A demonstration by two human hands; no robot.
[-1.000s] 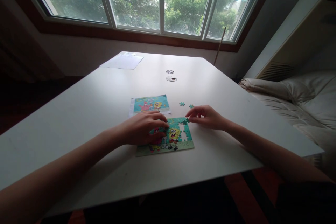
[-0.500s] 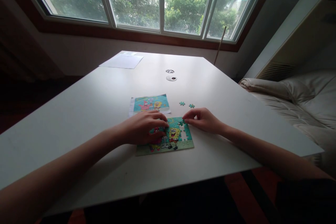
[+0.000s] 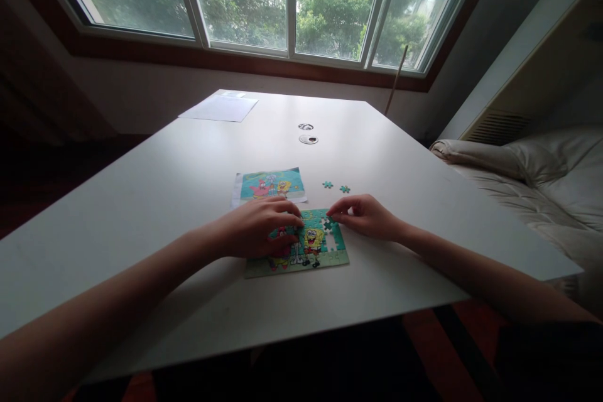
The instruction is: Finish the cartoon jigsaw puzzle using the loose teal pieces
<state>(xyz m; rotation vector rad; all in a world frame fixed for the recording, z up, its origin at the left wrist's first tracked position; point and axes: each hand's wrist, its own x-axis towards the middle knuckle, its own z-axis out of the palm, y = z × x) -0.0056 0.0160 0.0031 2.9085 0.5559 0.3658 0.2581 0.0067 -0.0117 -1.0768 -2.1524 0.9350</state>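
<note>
On the worktop [image 3: 400, 166] there's one jigsaw [image 3: 313, 242], long axis left to right, picture's foot nearest the person; the left hand [image 3: 261, 226] rests on it, loosely open; the right hand's grip [image 3: 328, 216] pinches one piece [image 3: 328, 225] near its right end; two loose pieces [image 3: 328, 184] lie beyond.

Since a second ago, your right hand [image 3: 365, 217] has come left and a little toward you, fingers [image 3: 340, 204] now at the upper right of the puzzle [image 3: 311, 245]. The dark green piece [image 3: 328, 224] slid in too, now covering the gap's upper part; seated or not, can't tell. The right loose piece [image 3: 345, 189], partly hidden earlier, shows whole.
</note>
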